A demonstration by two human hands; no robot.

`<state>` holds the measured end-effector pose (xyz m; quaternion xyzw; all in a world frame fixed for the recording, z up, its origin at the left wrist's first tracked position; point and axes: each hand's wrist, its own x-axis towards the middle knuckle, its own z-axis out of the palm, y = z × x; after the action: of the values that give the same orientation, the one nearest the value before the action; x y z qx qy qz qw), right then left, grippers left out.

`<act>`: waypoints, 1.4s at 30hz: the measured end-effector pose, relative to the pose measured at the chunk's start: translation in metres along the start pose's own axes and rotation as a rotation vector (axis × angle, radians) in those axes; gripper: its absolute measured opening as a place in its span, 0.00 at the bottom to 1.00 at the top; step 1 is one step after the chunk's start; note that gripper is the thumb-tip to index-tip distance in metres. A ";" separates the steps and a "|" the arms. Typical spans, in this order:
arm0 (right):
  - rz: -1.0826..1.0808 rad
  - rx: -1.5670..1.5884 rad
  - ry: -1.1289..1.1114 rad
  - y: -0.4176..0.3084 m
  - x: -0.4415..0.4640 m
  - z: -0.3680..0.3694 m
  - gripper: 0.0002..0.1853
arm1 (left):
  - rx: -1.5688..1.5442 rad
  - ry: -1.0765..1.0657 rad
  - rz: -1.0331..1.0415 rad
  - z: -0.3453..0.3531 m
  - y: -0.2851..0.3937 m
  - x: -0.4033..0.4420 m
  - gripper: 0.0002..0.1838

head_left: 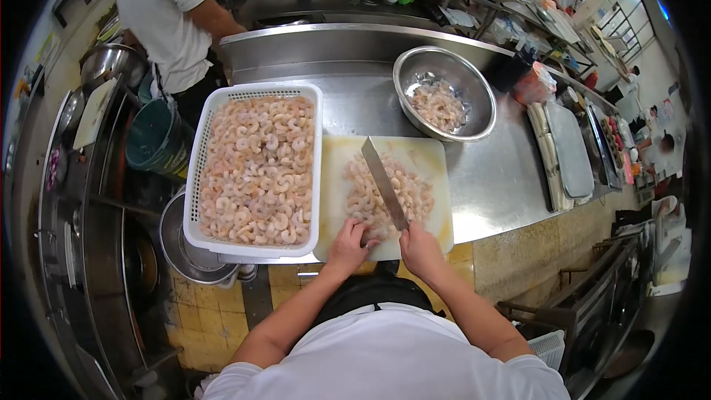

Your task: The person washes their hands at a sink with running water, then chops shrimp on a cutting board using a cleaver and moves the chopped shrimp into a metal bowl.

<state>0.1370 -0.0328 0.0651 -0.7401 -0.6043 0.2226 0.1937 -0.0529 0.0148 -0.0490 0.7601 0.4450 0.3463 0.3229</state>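
My right hand (421, 250) is closed round the handle of a large knife (384, 184), whose blade slants up and left over the shrimp. On the white cutting board (335, 170) lies a pile of peeled shrimp (411, 189). My left hand (351, 247) rests at the pile's near left edge, fingers curled against shrimp beside the blade; what they grip is too small to make out. A white basket (317, 126) full of shrimp stands left of the board. Behind the board to the right, a steel bowl (485, 107) holds some shrimp.
Another person (167, 22) stands at the back left, near a green bucket (154, 137). A steel pot (194, 255) sits below the counter's left edge. Folded cloths and a tray (566, 152) lie at the right end of the steel counter (489, 185).
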 end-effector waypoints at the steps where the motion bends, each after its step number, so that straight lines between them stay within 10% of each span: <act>1: 0.007 -0.004 -0.009 0.005 0.004 0.007 0.13 | -0.023 -0.011 -0.031 -0.001 0.001 0.000 0.24; 20: 0.061 -0.059 -0.040 0.013 0.008 -0.007 0.13 | 0.120 -0.026 0.010 0.007 0.021 0.005 0.37; 42: -0.186 -0.070 -0.222 0.046 0.012 -0.025 0.11 | -0.036 0.154 -0.168 0.010 0.014 -0.007 0.19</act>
<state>0.1904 -0.0309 0.0585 -0.6581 -0.6953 0.2632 0.1194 -0.0410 0.0015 -0.0450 0.6852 0.5243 0.3835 0.3294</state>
